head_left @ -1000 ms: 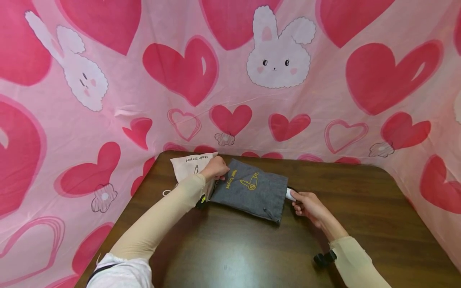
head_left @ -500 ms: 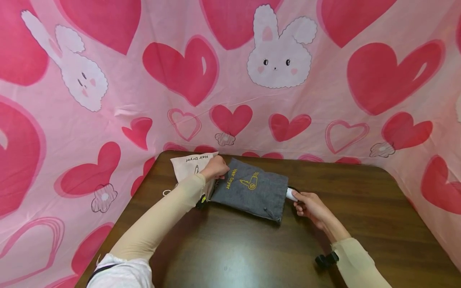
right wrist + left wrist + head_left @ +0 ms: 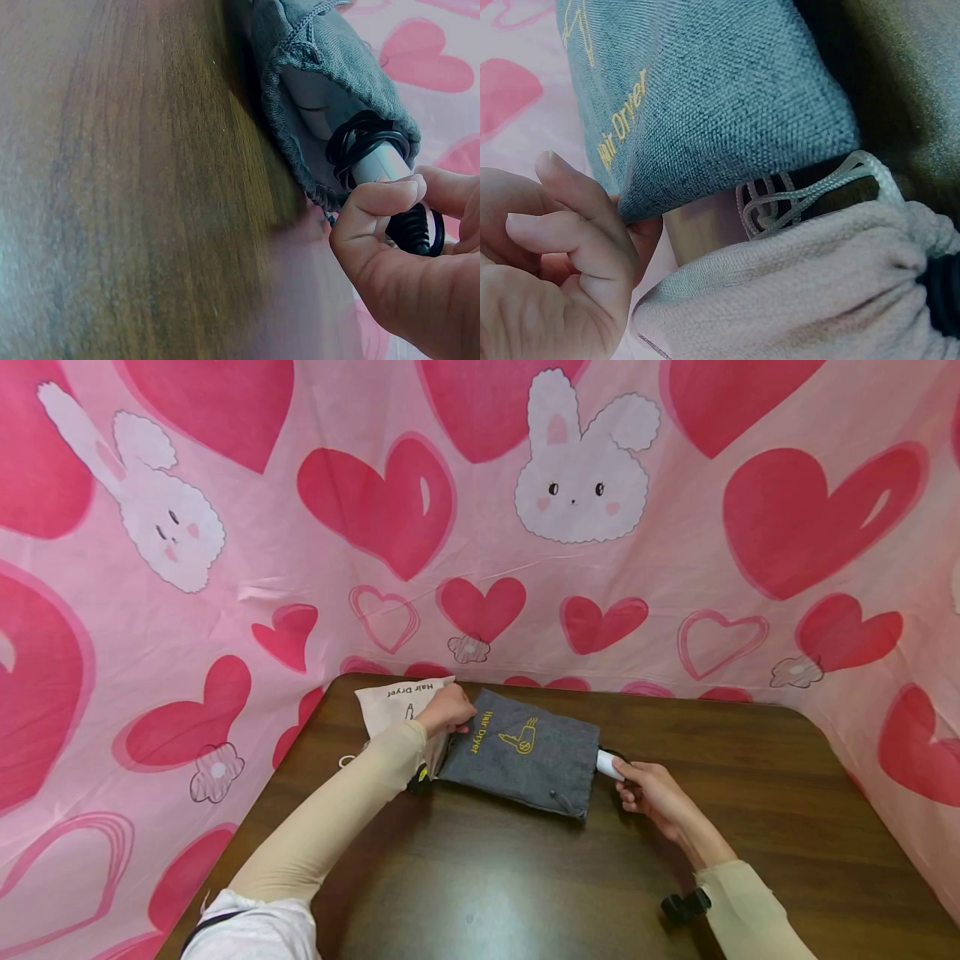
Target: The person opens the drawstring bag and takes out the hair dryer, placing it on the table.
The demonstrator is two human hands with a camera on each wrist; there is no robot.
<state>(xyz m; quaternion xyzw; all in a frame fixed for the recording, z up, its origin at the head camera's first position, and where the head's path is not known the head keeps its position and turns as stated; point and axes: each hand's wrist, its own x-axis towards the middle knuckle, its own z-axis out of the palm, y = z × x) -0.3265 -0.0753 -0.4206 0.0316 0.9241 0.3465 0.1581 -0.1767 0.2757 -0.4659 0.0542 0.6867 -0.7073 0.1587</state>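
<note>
A grey drawstring bag (image 3: 555, 777) with yellow "Hair Dryer" lettering lies slanted on the table. At its closed end my left hand (image 3: 447, 710) pinches a corner of the cloth, as the left wrist view shows. My right hand (image 3: 652, 795) grips the white handle of a hair dryer (image 3: 609, 765), which sticks out of the bag's mouth. Black cord (image 3: 346, 150) is looped round the handle in the right wrist view. Most of the dryer is hidden inside the bag.
A pale drawstring bag (image 3: 382, 710), also lettered "Hair Dryer", lies behind my left forearm, partly covered by it. Its white cord (image 3: 795, 199) shows beside the grey bag. The wooden table (image 3: 480, 877) meets a pink heart-and-rabbit cloth (image 3: 510, 552) at the back and sides.
My right hand has shifted slightly to the right, and a little more of the white handle shows outside the bag. My left hand and the bag's pinched corner have hardly moved.
</note>
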